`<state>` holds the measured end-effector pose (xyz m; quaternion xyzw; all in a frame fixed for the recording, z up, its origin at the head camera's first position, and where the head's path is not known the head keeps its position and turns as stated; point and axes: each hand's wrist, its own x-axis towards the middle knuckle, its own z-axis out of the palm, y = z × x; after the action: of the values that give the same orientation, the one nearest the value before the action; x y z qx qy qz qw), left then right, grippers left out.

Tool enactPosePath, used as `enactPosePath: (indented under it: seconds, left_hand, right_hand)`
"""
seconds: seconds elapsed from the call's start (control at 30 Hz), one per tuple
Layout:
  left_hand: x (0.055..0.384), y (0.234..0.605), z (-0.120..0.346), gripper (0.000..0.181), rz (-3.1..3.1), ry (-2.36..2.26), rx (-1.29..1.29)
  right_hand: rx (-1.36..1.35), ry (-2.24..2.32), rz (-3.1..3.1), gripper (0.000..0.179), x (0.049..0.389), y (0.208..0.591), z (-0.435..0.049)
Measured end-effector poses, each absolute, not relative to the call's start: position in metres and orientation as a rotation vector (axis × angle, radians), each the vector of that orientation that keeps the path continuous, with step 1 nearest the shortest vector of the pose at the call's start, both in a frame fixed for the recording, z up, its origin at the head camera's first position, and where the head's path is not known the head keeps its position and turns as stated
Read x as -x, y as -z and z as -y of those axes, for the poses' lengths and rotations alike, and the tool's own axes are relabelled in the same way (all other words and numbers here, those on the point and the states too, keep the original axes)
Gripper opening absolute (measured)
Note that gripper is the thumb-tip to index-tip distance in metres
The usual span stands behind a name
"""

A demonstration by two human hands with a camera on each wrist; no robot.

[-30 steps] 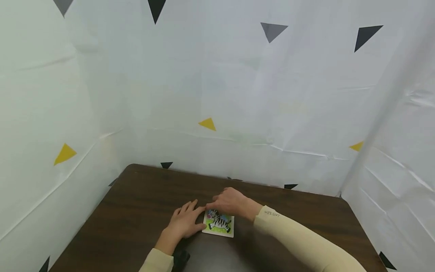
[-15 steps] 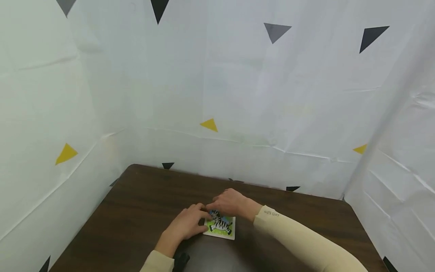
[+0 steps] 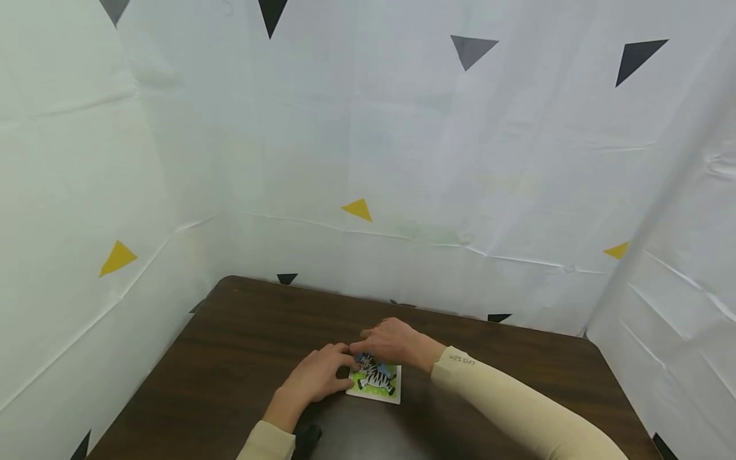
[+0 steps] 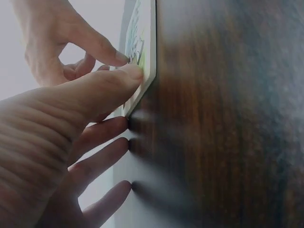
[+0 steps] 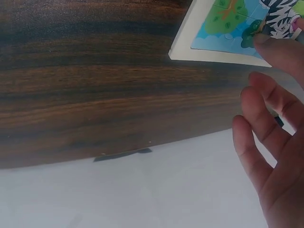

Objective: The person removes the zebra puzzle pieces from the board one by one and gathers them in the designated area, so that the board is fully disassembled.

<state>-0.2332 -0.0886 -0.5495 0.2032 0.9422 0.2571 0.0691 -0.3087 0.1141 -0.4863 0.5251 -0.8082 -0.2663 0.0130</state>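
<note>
A small square zebra jigsaw puzzle point(image 3: 376, 380), with a pale frame round a green and blue picture, lies flat on the dark wooden table. At its left side is my left hand point(image 3: 316, 374), the thumb point(image 4: 128, 73) pressing on the picture near a corner. Its other fingers reach down by the edge, several tips at the tabletop. My right hand point(image 3: 391, 338) arches over the puzzle's far side, hiding part of it. In the right wrist view the right thumb point(image 5: 268, 45) rests on the picture by the zebra's head, and the remaining fingers are loosely bent beyond the frame.
White sheeting point(image 3: 402, 160) printed with yellow, grey and black triangles stands behind the table point(image 3: 276, 319) and along both sides. A black object point(image 3: 307, 437) shows by the left wrist.
My left fingers, spread beside the puzzle a second ago, have drawn in, with the index now over the picture's left part. The right hand holds nearly the same pose. The view shifts slightly.
</note>
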Motion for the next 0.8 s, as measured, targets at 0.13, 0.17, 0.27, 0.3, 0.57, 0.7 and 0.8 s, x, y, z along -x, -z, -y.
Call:
enactPosePath:
  seconds: [0.13, 0.17, 0.27, 0.3, 0.57, 0.7, 0.8]
  left_hand:
    - [0.233, 0.552, 0.089, 0.034, -2.837, -0.783, -0.579]
    - [0.234, 0.552, 0.089, 0.035, -2.842, -0.781, -0.576]
    - [0.234, 0.552, 0.088, 0.038, -2.845, -0.772, -0.557]
    - [0.234, 0.552, 0.088, 0.038, -2.844, -0.77, -0.554]
    - [0.235, 0.548, 0.089, 0.044, -2.849, -0.711, -0.543]
    - [0.236, 0.545, 0.088, 0.045, -2.838, -0.701, -0.538]
    - [0.237, 0.543, 0.086, 0.047, -2.828, -0.678, -0.541]
  right_hand:
    - [-1.64, 0.81, 2.517, 0.036, 0.308, 0.488, -0.115]
    - [-1.64, 0.804, 2.517, 0.035, 0.308, 0.488, -0.116]
    - [-1.633, 0.782, 2.514, 0.031, 0.309, 0.49, -0.117]
    - [-1.631, 0.775, 2.509, 0.03, 0.309, 0.491, -0.117]
    - [-1.607, 0.726, 2.433, 0.031, 0.31, 0.499, -0.12]
    - [-1.6, 0.707, 2.431, 0.03, 0.312, 0.5, -0.122]
    - [-1.581, 0.702, 2.449, 0.03, 0.313, 0.5, -0.124]
